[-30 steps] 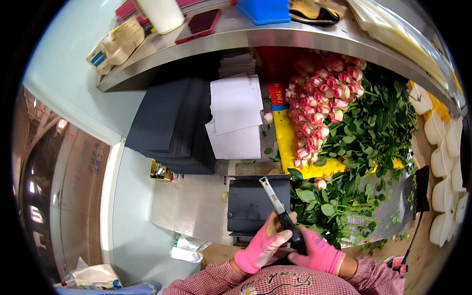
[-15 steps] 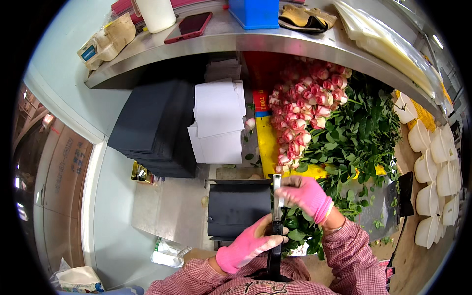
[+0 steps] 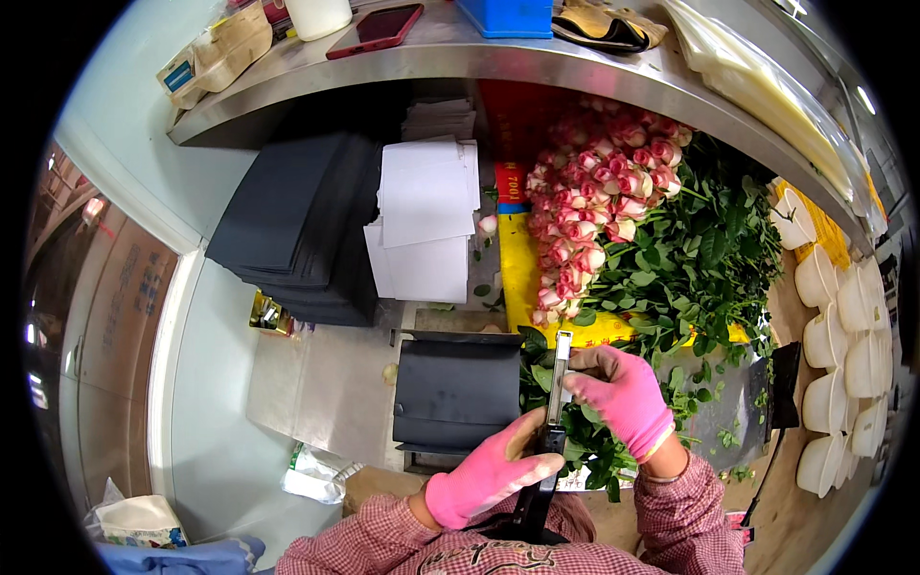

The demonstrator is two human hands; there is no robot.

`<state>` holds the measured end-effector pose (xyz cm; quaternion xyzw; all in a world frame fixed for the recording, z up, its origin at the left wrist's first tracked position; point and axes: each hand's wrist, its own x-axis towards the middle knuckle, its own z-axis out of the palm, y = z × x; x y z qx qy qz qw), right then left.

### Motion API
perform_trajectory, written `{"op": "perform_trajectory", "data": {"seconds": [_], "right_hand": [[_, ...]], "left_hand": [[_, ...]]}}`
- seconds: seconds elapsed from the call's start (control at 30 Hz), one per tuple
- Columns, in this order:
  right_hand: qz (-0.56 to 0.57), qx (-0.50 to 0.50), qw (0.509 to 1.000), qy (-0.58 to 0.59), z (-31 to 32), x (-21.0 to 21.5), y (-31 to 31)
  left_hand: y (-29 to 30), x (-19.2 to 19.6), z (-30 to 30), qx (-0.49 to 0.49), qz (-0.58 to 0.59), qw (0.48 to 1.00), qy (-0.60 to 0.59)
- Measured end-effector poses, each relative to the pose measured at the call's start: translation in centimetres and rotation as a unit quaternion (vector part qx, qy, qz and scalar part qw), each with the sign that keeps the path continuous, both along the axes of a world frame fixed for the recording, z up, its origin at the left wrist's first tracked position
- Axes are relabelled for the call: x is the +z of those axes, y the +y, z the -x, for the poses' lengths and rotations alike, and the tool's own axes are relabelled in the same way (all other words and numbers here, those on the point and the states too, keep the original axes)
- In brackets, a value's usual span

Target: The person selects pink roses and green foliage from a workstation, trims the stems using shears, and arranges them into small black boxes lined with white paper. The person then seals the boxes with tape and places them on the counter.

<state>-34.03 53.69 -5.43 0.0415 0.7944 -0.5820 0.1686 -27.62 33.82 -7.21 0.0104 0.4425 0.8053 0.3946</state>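
My left hand (image 3: 491, 476), in a pink glove with a pale palm, is closed around the black lower part of a stapler (image 3: 560, 383). The stapler stands lengthwise before me, its narrow silver channel pointing away and uncovered. At the right side of that channel is my right hand (image 3: 628, 398), gloved alike, with thumb and fingers pinched together. Whatever lies in the pinch is too small or hidden to tell. Left of the stapler, a black sheet (image 3: 455, 393) lies over a low stand. Leafy stems (image 3: 594, 450) show beneath and beside my right hand.
Pink-and-white roses (image 3: 599, 201) lie on yellow wrapping at the back right. Stacks of black card (image 3: 287, 220) and white sheets (image 3: 426, 196) stand at the back left. A metal shelf (image 3: 460, 65) overhangs them, carrying a phone (image 3: 379, 29). White tubs (image 3: 824, 335) line the right side.
Both hands and the stapler have shifted slightly right in the picture. My right fingers have moved from over the silver channel to its right side. The left hand keeps its hold.
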Motion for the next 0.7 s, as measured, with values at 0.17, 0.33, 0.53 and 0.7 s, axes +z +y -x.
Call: {"op": "perform_trajectory", "data": {"seconds": [0.17, 0.33, 0.53, 0.7], "right_hand": [[-0.004, 0.022, 0.998, 0.053, -3.3, 3.3, -1.4], [0.003, 0.08, 0.992, 0.099, 0.3, 3.9, 1.8], [-0.277, 0.313, 0.827, 0.375, 0.1, 3.8, 1.4], [-0.038, 0.144, 0.943, 0.298, 1.8, 4.2, 1.6]], "left_hand": [[-0.4, -0.6, -0.2, 0.009, 0.032, 0.998, 0.049], [0.1, 0.2, -0.6, 0.02, 0.025, 0.998, 0.046], [0.4, -0.2, -1.2, 0.044, 0.025, 0.997, 0.056], [0.6, 0.0, -1.3, 0.027, 0.02, 0.999, 0.029]]}}
